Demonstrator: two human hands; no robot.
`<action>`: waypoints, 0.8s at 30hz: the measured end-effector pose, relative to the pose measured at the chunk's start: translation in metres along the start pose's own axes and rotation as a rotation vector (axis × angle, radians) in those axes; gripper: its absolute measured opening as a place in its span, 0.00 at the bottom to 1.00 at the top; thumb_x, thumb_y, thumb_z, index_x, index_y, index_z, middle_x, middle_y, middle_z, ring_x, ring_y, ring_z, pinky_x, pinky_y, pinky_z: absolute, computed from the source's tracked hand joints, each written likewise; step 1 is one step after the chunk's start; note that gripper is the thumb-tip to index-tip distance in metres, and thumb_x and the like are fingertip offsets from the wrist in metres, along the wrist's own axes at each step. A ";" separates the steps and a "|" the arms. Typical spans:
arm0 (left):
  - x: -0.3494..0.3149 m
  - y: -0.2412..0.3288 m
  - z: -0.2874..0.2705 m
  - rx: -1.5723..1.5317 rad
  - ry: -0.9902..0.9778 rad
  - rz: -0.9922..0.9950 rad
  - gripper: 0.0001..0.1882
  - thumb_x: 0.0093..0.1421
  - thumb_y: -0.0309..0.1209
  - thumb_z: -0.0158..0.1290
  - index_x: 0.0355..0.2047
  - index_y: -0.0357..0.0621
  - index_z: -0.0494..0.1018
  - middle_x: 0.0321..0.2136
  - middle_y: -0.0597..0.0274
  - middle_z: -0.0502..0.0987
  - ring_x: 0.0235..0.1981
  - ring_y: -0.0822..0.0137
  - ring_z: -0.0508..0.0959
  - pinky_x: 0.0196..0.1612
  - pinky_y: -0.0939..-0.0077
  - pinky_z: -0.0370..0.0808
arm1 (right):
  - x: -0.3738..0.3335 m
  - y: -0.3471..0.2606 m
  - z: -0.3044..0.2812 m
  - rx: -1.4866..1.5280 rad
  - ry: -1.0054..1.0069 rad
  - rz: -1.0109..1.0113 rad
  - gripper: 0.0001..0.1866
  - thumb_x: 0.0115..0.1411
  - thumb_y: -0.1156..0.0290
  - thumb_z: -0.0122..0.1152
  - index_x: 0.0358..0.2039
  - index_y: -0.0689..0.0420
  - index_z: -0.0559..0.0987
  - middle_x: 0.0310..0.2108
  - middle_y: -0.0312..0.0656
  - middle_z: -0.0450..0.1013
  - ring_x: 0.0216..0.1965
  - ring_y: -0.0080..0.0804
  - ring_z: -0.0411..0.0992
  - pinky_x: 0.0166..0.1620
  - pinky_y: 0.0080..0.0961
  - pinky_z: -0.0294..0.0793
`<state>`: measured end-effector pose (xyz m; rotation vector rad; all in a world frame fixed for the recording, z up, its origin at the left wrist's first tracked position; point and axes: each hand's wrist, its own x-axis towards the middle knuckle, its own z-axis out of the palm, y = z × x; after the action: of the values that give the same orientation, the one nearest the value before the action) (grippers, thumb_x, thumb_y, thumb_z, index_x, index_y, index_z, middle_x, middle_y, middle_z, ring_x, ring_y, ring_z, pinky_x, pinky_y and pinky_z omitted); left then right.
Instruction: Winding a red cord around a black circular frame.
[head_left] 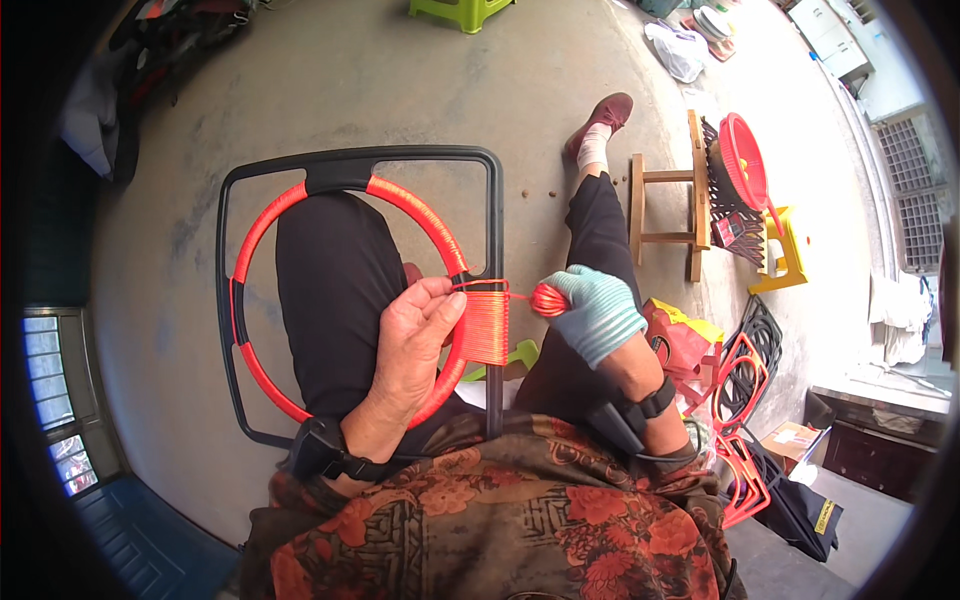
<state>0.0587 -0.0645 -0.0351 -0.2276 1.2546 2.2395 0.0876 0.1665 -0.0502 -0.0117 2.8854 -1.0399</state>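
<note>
A black rectangular frame (498, 220) with rounded corners rests across my lap, and a ring (415, 200) wrapped in orange-red cord sits inside it. On the right side, rows of orange cord (487, 328) span from the ring to the frame's bar. My bare left hand (418, 335) pinches the cord with thumb and forefinger at the top of those rows. To the right, my right hand (597, 315), in a light blue striped glove, is closed round a ball of orange cord (548, 300). A short strand runs from the ball to the wrapped rows.
A wooden stool (670, 238) stands right of my outstretched leg, beside a red plastic basket (742, 160) and a yellow stool (792, 255). Lower right, more orange-wrapped frames (738, 470) lean near a red and yellow bag (685, 340). A green stool (462, 12) stands at the far edge.
</note>
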 end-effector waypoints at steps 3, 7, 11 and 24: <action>-0.001 0.000 -0.002 0.005 -0.016 0.004 0.11 0.65 0.26 0.51 0.45 0.33 0.69 0.37 0.57 0.79 0.36 0.75 0.79 0.43 0.80 0.76 | 0.005 0.002 -0.007 0.291 0.017 0.056 0.07 0.55 0.69 0.61 0.29 0.58 0.77 0.24 0.34 0.72 0.24 0.23 0.69 0.30 0.24 0.71; 0.000 -0.003 -0.002 0.010 0.003 0.013 0.11 0.64 0.25 0.51 0.45 0.32 0.69 0.36 0.57 0.80 0.36 0.75 0.79 0.41 0.81 0.76 | 0.000 -0.012 -0.017 1.432 -0.102 0.273 0.14 0.56 0.63 0.62 0.22 0.58 0.72 0.20 0.36 0.68 0.21 0.25 0.67 0.27 0.22 0.69; 0.001 -0.001 -0.002 0.064 0.000 -0.004 0.10 0.64 0.24 0.53 0.44 0.33 0.69 0.36 0.56 0.80 0.35 0.75 0.79 0.40 0.82 0.76 | -0.005 -0.066 -0.022 1.512 -0.125 0.149 0.24 0.58 0.52 0.59 0.16 0.53 0.64 0.14 0.37 0.61 0.18 0.25 0.60 0.23 0.21 0.60; 0.000 0.002 -0.001 0.017 0.043 -0.099 0.12 0.67 0.36 0.50 0.36 0.38 0.73 0.30 0.67 0.77 0.30 0.80 0.76 0.36 0.83 0.74 | -0.051 0.090 -0.055 1.442 0.769 0.532 0.22 0.67 0.51 0.47 0.30 0.57 0.75 0.38 0.47 0.77 0.24 0.21 0.71 0.17 0.14 0.68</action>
<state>0.0581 -0.0659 -0.0342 -0.3256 1.2562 2.1500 0.1359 0.2723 -0.0617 1.3021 1.5046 -2.9636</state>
